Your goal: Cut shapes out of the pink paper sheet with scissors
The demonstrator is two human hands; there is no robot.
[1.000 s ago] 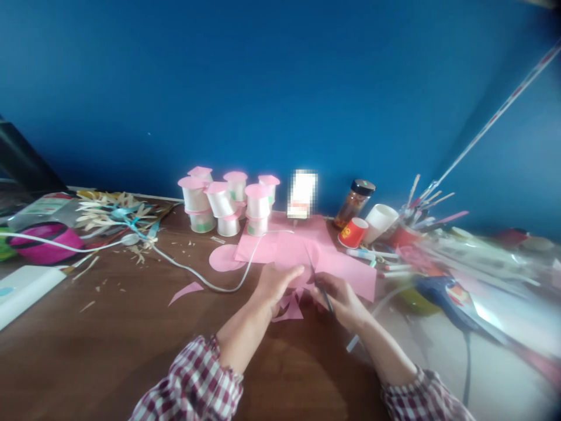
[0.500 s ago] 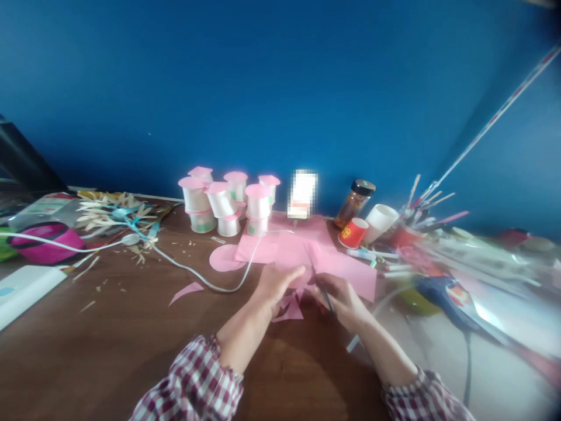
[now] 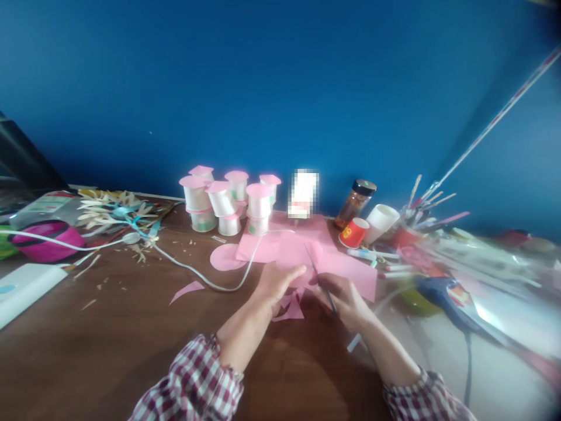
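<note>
My left hand point(image 3: 280, 283) pinches a piece of pink paper point(image 3: 293, 257), its thumb lying on top. Dark scissors point(image 3: 326, 290) are gripped in my right hand point(image 3: 346, 299), their blades pointing away from me at the paper's right side. How far apart the blades stand is hard to make out. Beneath my hands lie pink paper offcuts point(image 3: 294, 309). Behind and to the right, larger pink sheets point(image 3: 357, 273) rest on the table, and a pink paper circle point(image 3: 227, 257) is left of them.
White paper cups point(image 3: 221, 203) topped with pink paper stand stacked at the back. A white cable point(image 3: 205, 285) crosses the brown table point(image 3: 131, 345). Right are a dark-lidded jar point(image 3: 353, 204), a red cup point(image 3: 354, 233) and a blue glue gun point(image 3: 451, 301). A curved pink scrap point(image 3: 187, 290) lies left.
Almost nothing differs. My right hand and the scissors have shifted very slightly; both hands keep their hold on the same things.
</note>
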